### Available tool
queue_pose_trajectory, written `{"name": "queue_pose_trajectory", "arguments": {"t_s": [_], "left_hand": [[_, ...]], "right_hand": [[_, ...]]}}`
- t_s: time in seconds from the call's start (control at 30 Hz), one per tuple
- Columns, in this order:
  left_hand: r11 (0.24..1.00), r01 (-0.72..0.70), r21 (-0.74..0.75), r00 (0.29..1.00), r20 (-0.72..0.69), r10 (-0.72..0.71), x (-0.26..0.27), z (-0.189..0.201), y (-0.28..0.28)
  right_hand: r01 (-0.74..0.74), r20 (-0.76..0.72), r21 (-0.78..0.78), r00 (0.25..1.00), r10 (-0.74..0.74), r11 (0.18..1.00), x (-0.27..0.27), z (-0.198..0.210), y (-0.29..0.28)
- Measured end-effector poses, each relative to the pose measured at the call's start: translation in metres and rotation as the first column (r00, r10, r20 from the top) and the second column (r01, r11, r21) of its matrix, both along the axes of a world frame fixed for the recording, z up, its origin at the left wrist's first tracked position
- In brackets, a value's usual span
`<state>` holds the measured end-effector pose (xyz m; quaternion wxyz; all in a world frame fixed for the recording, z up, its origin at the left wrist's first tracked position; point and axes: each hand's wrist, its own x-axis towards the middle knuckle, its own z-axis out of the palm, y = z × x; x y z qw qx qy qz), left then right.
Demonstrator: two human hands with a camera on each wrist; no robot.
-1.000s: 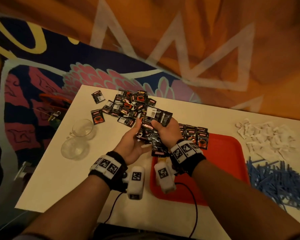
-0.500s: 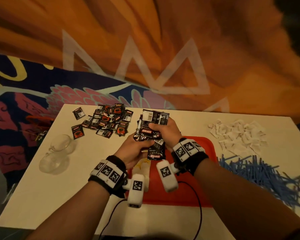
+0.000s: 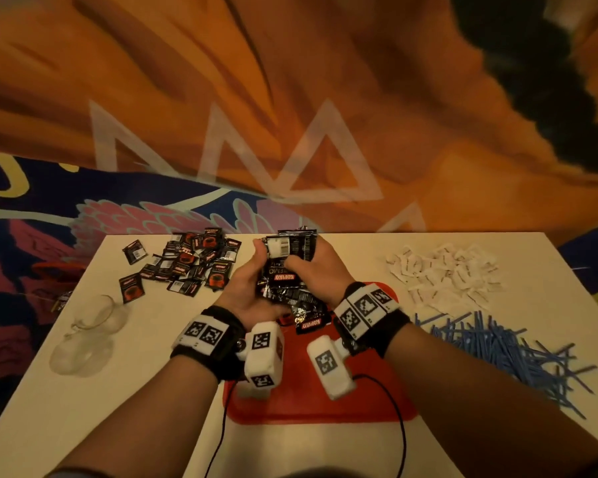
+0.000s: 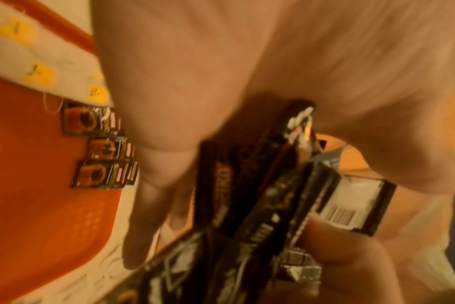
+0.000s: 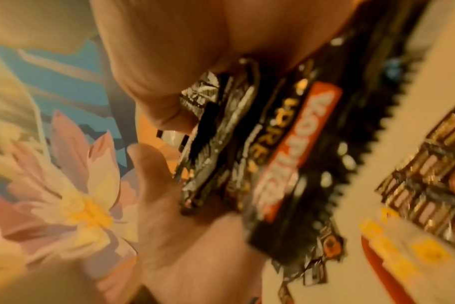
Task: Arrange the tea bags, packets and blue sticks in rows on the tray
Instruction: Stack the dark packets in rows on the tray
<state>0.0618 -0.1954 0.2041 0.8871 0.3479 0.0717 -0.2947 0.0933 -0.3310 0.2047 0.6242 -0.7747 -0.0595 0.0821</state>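
Red tray [image 3: 387,401] sits right under both wrists, so I'd square up the stack before laying a row, feeding one packet off at a time. Left hand [image 3: 247,291] cups the packets [image 3: 287,270] from below, fingers curled round them; right hand [image 3: 320,270] grips the top, thumb and fingers pinched. Loose pile [image 3: 187,263] lies well left.

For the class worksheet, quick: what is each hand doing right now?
Left hand: gripping the bundle of black packets.
Right hand: gripping the same bundle.
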Motion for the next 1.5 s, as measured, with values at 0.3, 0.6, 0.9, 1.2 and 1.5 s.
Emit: {"name": "queue_pose_trajectory", "arguments": {"t_s": [0.3, 0.6, 0.9, 1.2, 1.5], "left_hand": [[0.983, -0.123, 0.135, 0.988, -0.076, 0.134, -0.004, 0.012, -0.012], [0.986, -0.145, 0.086, 0.979, -0.131, 0.156, -0.017, 0.017, 0.005], [0.975, -0.176, -0.138, 0.982, -0.09, 0.165, -0.026, 0.024, 0.018], [0.988, -0.155, -0.013, 0.976, -0.157, 0.151, -0.023, 0.036, 0.01], [0.983, -0.177, 0.042, 0.963, -0.197, 0.181, -0.013, 0.031, 0.023]], "right_hand": [[-0.081, 0.164, -0.63, 0.958, 0.235, 0.772, 0.001, 0.002, -0.008], [-0.144, 0.368, -0.421, 0.876, 0.313, 0.896, -0.017, 0.014, 0.005], [-0.012, 0.465, -0.564, 0.822, 0.329, 0.826, -0.025, 0.028, 0.019], [0.019, 0.395, -0.364, 0.908, 0.136, 0.931, -0.033, 0.025, 0.023], [-0.235, 0.306, -0.542, 0.839, 0.449, 0.807, -0.042, 0.037, 0.009]]}}
